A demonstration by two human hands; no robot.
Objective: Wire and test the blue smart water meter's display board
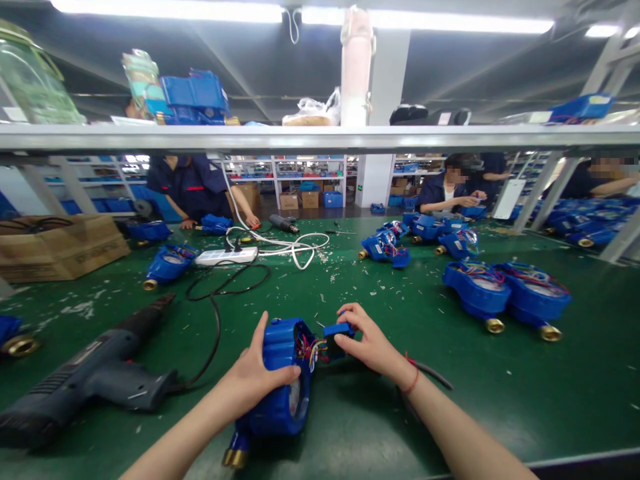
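My left hand (pixel 257 367) grips a blue water meter (pixel 283 413) from its left side, thumb across the front. The meter stands on its side on the green table, its brass pipe end (pixel 235 457) toward me. Coloured wires (pixel 313 350) come out of its open upper part and run to a small blue box-like part (pixel 337 330). That part is pinched between the thumb and fingers of my right hand (pixel 367 337), just right of the meter. A dark cable (pixel 433 375) with red wire ends lies by my right wrist.
A heat gun (pixel 95 373) lies at left. Behind are a white power strip (pixel 227 256), cables and a cardboard box (pixel 65 247). More blue meters (pixel 477 287) stand at right. A shelf (pixel 320 139) crosses overhead; co-workers (pixel 193 190) sit across the table.
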